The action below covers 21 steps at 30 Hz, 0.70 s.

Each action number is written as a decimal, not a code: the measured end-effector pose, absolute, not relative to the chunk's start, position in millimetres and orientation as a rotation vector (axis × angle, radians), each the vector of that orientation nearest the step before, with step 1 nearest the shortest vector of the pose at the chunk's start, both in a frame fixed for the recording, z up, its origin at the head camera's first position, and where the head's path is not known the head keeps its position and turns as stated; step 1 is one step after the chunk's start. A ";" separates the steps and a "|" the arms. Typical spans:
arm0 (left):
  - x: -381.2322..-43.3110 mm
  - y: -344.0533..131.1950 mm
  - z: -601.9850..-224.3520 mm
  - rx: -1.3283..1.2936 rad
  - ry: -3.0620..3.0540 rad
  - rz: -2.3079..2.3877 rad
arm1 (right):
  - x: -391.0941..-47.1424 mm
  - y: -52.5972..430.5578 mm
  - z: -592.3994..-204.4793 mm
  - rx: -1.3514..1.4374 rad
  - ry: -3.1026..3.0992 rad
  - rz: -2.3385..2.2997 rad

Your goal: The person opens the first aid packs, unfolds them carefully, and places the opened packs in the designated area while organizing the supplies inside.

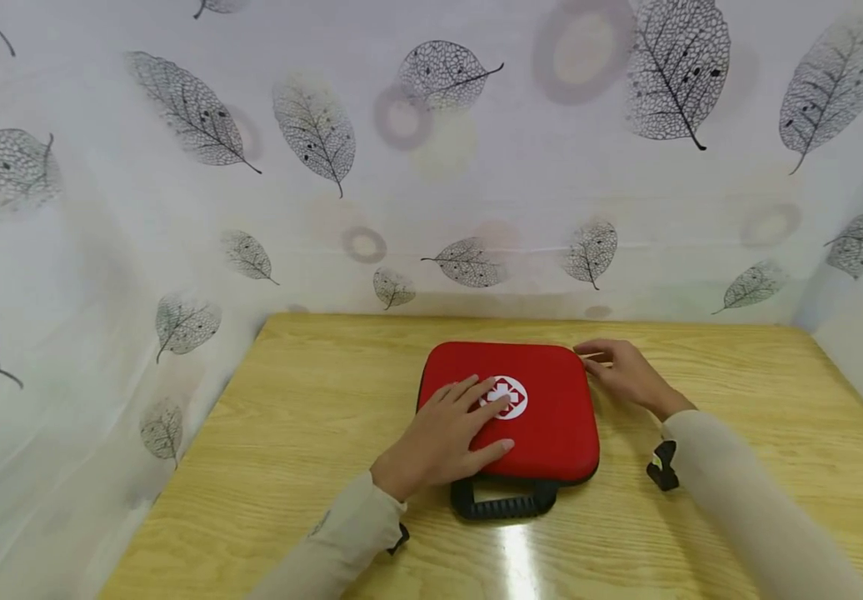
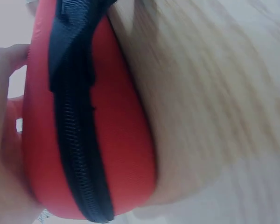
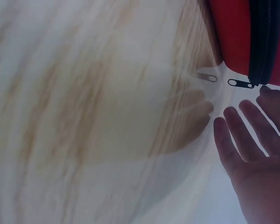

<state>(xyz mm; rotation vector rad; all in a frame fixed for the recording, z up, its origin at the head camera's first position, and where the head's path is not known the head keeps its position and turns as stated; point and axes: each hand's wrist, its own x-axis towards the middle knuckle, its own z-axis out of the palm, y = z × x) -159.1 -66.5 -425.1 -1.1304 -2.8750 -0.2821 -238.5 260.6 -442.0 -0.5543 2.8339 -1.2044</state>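
Note:
A red first-aid case [image 1: 551, 417] with a white cross emblem lies flat on the table, its black handle [image 1: 505, 507] toward me. My left hand [image 1: 435, 437] rests on its lid, fingers spread and partly over the emblem. In the left wrist view a black zipper [image 2: 74, 140] runs along the case's side. At the far right corner is my right hand [image 1: 630, 375], its fingers loosely extended. The right wrist view shows a metal zipper pull [image 3: 241, 84] sticking out close to those fingertips, with no finger round it. Whether a fingertip touches the case there, I cannot tell.
The light wooden table [image 1: 311, 400] reaches back to a pale leaf-printed cloth [image 1: 326, 233], which also hangs at the left and right sides. A black wrist strap [image 1: 662, 467] shows at the right sleeve.

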 end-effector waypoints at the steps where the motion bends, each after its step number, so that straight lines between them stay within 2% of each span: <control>1: -159.8 -66.7 -425.3 -1.138 -2.869 -0.292 | -239.2 260.1 -442.5 -0.558 2.833 -1.207; 21: -163.0 -69.0 -432.8 -1.178 -2.826 -0.313 | -257.4 254.0 -449.0 -0.537 2.674 -1.291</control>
